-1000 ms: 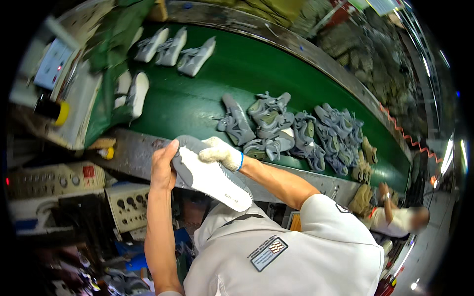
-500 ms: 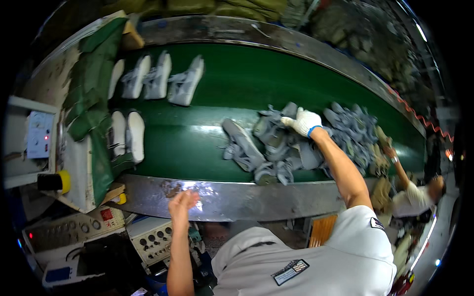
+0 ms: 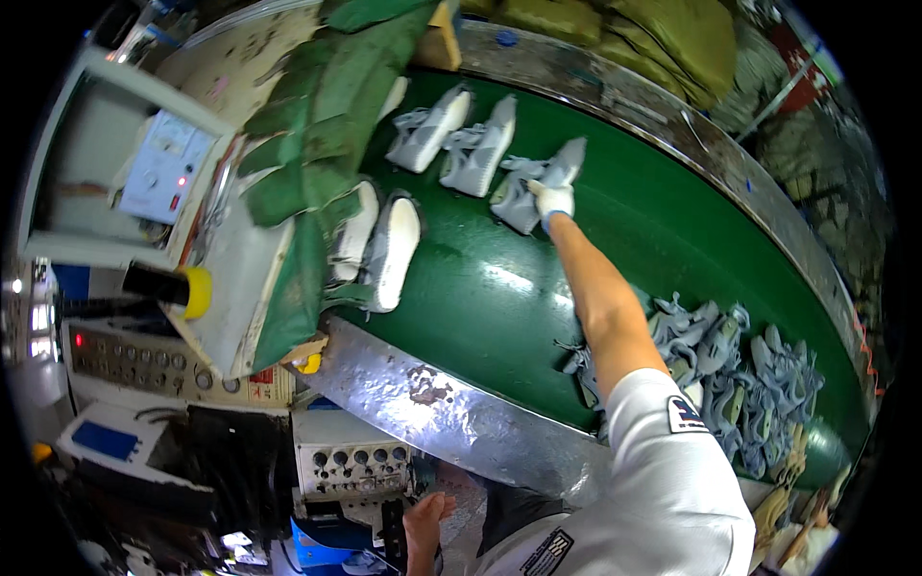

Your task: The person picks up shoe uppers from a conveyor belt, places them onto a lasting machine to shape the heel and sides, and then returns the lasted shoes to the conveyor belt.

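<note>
My right hand [image 3: 554,199], in a white glove, reaches across the green conveyor belt [image 3: 471,259] and grips a grey lace-up shoe [image 3: 519,206] by its side. Its thumb lies at the shoe's upper; the other fingers are partly hidden. Left of it, two more grey shoes [image 3: 480,158] lie on their sides, pale soles turned right. Nearer me, a pair of shoes with white soles [image 3: 396,254] sits by the green cloth flaps [image 3: 322,134]. My bare left hand [image 3: 429,518] hangs low, short of the belt's metal edge, with loosely extended fingers and nothing in it.
Several grey shoes [image 3: 740,384] are heaped on the belt at right. A metal ledge [image 3: 461,413] runs along its near side. At left stand a flap-covered machine housing, a meter box [image 3: 165,165] and a knobbed control panel [image 3: 360,470]. Another person's arm [image 3: 802,542] shows at far right.
My right hand has moved left from the shoe heap to the single grey shoe and taken hold of it. My left hand has dropped below the ledge. The view has swung left.
</note>
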Demonstrator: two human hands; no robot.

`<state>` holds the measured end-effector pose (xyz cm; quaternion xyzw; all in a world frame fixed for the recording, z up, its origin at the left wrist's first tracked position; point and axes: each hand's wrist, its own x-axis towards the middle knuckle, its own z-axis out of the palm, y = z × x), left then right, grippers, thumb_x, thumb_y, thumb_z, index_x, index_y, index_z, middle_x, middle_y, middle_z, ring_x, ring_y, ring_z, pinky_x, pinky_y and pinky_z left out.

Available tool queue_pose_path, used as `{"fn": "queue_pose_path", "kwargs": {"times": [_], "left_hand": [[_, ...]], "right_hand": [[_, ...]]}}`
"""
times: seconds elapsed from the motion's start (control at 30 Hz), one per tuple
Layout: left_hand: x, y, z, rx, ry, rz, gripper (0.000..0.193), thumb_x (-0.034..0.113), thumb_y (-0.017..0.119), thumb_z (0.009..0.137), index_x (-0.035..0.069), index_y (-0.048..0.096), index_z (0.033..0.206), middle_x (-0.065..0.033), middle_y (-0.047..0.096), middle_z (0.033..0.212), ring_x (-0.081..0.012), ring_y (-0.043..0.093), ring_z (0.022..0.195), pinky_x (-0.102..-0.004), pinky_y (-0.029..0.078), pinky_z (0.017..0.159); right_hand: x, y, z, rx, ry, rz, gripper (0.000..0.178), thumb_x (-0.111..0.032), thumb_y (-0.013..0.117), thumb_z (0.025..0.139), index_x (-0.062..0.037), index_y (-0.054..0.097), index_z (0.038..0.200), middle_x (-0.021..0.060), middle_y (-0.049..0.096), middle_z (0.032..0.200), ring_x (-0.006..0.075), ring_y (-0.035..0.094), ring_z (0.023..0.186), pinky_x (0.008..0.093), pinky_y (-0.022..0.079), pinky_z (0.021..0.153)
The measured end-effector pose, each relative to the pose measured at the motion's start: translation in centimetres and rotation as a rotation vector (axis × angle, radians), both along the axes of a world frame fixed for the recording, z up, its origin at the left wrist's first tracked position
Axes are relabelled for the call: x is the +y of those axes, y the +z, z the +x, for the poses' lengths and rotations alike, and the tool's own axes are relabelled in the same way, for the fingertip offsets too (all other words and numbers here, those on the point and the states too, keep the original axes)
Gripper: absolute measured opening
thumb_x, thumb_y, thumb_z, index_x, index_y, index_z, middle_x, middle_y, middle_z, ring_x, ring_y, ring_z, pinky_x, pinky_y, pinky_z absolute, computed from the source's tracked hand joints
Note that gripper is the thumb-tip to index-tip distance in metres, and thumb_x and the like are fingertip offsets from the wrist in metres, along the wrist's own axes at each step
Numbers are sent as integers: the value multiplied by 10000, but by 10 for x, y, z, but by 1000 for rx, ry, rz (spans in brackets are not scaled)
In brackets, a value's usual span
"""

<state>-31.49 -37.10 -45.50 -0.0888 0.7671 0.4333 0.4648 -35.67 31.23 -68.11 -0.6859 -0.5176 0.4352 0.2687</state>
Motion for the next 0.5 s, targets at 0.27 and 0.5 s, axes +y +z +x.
{"fn": "queue_pose_path", "kwargs": {"times": [0.27,0.5], "left_hand": [[-50,40,-17,168,125,117,261,113,634,991,-67,679,1175,-138,754,979,-175,725,861,-297,579,777],[-86,100,-101,314,293,435,507,297,603,1019,-26,532,1404,-171,682,1234,-241,694,1054,-377,566,905]], "right_hand": [[-233,109,94,1247,431,-647,483,-221,720,916,0,575,1321,146,667,1247,298,665,1097,488,529,990],[-537,227,68,1338,376,-1458,502,-349,673,951,-5,581,1305,168,691,1166,311,683,1033,447,550,956]]}}
